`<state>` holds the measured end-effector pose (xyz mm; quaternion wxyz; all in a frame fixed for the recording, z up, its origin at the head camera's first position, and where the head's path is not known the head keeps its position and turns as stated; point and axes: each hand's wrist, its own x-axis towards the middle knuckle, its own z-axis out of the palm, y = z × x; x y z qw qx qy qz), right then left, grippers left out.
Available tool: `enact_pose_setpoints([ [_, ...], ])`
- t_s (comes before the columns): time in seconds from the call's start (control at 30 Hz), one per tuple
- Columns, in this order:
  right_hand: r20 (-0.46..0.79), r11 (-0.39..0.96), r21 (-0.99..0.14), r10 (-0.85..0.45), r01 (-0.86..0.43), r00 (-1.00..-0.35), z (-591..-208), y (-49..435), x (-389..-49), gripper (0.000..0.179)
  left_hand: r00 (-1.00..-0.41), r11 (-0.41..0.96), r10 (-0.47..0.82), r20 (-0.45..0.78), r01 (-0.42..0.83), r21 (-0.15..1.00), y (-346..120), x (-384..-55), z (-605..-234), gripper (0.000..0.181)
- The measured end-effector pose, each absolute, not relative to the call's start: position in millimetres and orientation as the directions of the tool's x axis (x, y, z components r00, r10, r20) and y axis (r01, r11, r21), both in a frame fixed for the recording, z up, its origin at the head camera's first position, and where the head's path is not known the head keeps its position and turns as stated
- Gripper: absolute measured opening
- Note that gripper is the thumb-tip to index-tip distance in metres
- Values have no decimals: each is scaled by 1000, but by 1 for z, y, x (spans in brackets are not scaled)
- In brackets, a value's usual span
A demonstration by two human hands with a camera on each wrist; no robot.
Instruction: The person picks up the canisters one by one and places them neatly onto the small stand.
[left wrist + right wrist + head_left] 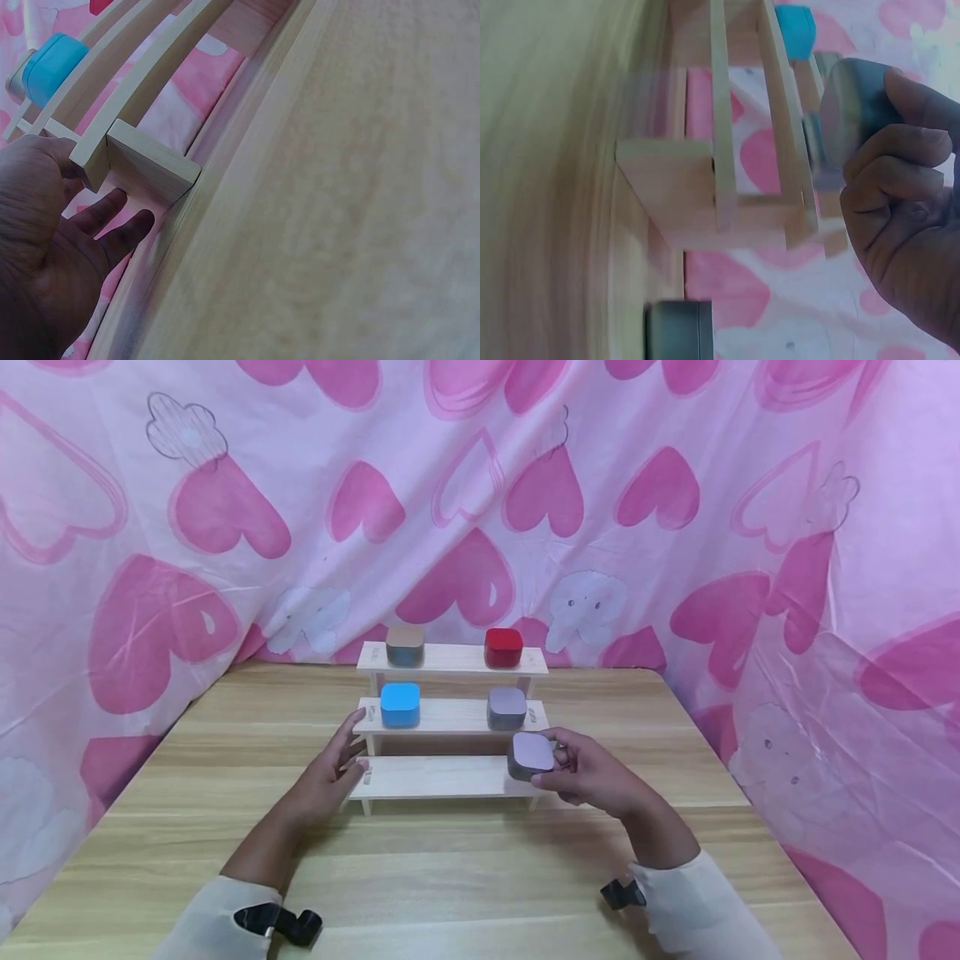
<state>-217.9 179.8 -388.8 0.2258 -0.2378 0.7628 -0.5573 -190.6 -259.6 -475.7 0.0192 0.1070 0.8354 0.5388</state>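
Observation:
My right hand (596, 772) pinches a grey rounded block (532, 756), lavender-grey on top with darker sides, between thumb and fingers. In the head view it overlaps the right end of the lowest board of a three-tier wooden stand (442, 777); the right wrist view shows the held block (859, 109) above that board. At the stand's left end is my left hand (326, 781), fingers spread, thumb at the lowest board and forefinger by the middle one. In the left wrist view the lower fingers of this hand (56, 255) extend loosely past the board's end.
On the middle board stand a blue block (401, 704) and another grey block (507, 708). The top board carries a tan block (405, 646) and a red block (503, 647). A dark grey block (679, 330) shows low in the right wrist view. Pink heart-print cloth (465, 577) hangs behind the wooden table (420, 885).

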Motion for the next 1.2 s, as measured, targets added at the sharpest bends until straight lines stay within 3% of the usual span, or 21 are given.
enact_pose_setpoints([
  [0.33, -97, 262, -961, -625, -91, -774, -389, 138, -211, 60, -980, 394, 188, 69, 140, 908, -263, -187, -473, 83],
  [0.9, -116, 349, -925, -634, -149, -765, -386, 73, -209, 56, -975, 387, 196, 104, 174, 905, -261, -193, -478, 82],
  [1.2, -190, 441, -890, -596, -120, -780, -392, 42, -212, 57, -977, 389, 194, 85, 156, 908, -260, -192, -476, 82],
])
